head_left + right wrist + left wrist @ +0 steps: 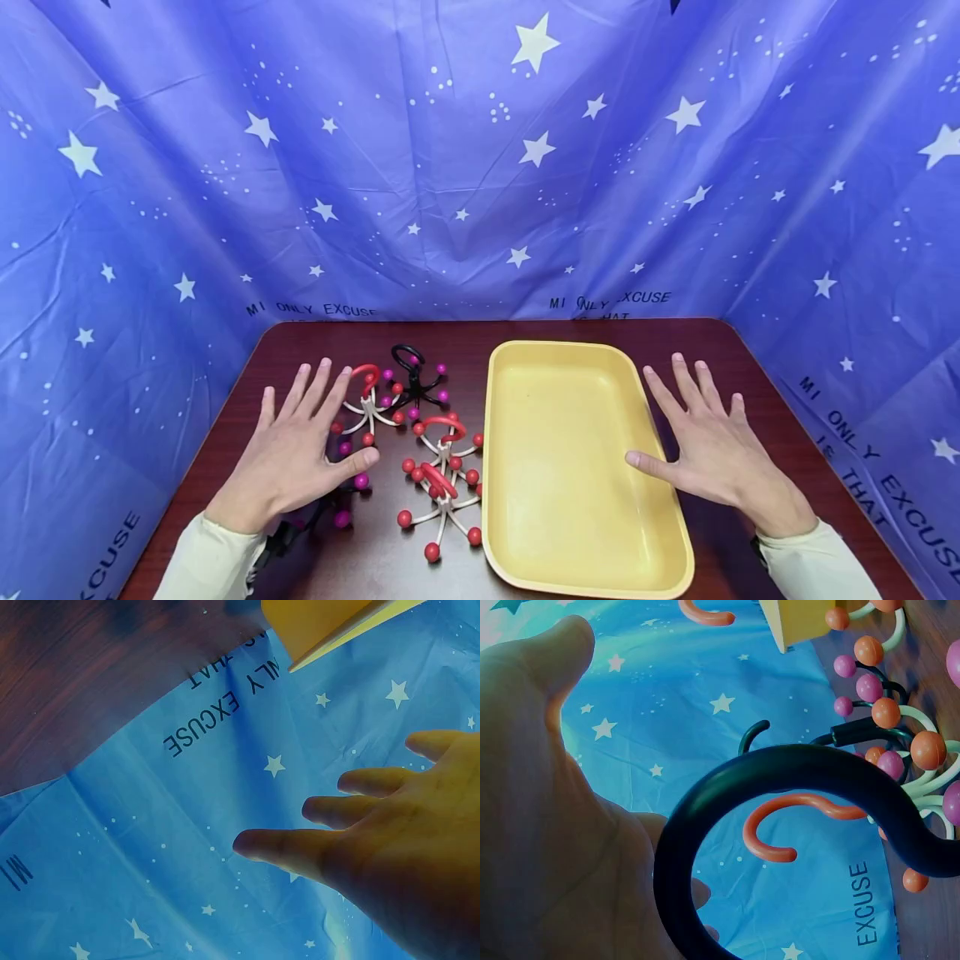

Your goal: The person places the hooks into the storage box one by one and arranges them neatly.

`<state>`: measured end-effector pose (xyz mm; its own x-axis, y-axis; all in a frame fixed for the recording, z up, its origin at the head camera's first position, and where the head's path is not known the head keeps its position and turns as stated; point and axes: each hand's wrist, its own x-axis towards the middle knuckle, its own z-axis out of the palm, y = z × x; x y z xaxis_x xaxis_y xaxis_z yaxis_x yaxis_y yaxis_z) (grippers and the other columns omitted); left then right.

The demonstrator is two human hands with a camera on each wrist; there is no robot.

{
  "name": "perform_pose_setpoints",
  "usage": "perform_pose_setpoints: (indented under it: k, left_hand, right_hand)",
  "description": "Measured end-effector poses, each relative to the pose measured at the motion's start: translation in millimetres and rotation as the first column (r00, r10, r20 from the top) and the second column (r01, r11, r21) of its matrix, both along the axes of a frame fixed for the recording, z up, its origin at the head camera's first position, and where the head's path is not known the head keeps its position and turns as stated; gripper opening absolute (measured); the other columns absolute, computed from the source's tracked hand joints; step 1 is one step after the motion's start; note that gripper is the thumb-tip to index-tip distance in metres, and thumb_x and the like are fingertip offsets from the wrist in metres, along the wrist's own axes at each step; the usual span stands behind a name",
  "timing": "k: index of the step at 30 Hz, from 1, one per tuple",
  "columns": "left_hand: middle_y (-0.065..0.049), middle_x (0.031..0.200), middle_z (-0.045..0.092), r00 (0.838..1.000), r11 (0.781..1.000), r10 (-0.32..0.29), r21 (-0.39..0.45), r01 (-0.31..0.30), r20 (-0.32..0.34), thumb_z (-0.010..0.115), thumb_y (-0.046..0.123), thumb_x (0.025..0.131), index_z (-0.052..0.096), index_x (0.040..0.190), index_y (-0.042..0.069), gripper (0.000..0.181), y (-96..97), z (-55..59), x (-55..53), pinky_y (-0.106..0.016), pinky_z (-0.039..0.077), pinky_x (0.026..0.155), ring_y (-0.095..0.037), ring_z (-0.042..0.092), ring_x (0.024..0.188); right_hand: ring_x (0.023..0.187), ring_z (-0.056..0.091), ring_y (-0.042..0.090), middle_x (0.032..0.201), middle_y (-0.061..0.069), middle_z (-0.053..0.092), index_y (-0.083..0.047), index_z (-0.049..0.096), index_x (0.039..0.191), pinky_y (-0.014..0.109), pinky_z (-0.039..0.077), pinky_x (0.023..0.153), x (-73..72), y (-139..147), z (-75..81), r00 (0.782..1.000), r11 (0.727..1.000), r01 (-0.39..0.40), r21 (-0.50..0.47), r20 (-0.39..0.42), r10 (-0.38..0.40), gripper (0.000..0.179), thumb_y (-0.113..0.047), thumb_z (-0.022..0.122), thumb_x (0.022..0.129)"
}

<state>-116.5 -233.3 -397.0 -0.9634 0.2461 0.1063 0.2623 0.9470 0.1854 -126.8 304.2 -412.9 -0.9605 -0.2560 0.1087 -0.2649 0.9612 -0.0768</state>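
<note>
My left hand [300, 458] is held above the left part of the table, fingers straight and spread, holding nothing. Beneath and beside it are several ball-tipped, many-legged pieces with curled hook handles. A white-legged one with red balls [368, 407] is near its fingertips; a black one with magenta balls [415, 390] stands behind. Two more white-and-red pieces overlap near the tray. Another black piece is partly hidden under my left hand; its black hook [780, 766] looms large in the left wrist view. My right hand [712, 454], fingers spread, hovers over the tray's right edge, holding nothing.
A yellow rectangular tray [562, 467] lies right of the pieces, its inside bare. The dark wooden table [315, 342] is enclosed by a blue star-printed curtain [450, 167] behind and on both sides.
</note>
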Motion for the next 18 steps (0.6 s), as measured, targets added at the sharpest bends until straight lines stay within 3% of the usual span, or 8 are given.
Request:
perform_pose_setpoints:
  k: [8,18]
  left_hand:
    - [-0.015,0.179,0.007,1.000,1.000,-0.008,0.011,0.009,-0.022,0.060,0.082,0.088,0.015,0.171,0.018,0.114,-0.1,-1.6,-1.1,-0.078,0.007,0.123,-0.042,0.003,0.165]
    - [-0.019,0.176,0.021,0.994,0.999,-0.035,0.029,0.038,-0.103,0.063,0.081,0.087,0.030,0.168,0.018,0.108,3.0,-3.0,-1.7,-0.073,0.017,0.125,-0.043,0.016,0.163]
  right_hand:
    - [0.163,0.000,0.049,0.177,0.023,0.004,-0.018,0.019,0.171,0.088,0.023,0.108,0.7,2.1,-3.7,0.997,0.999,-0.034,-0.028,-0.065,0.032,0.119,-0.080,0.070,0.082]
    - [0.157,0.026,0.052,0.168,0.029,0.031,-0.013,0.034,0.165,0.075,0.034,0.113,-1.1,5.2,-6.8,0.976,0.987,-0.127,-0.102,-0.191,0.106,0.111,-0.068,0.080,0.080]
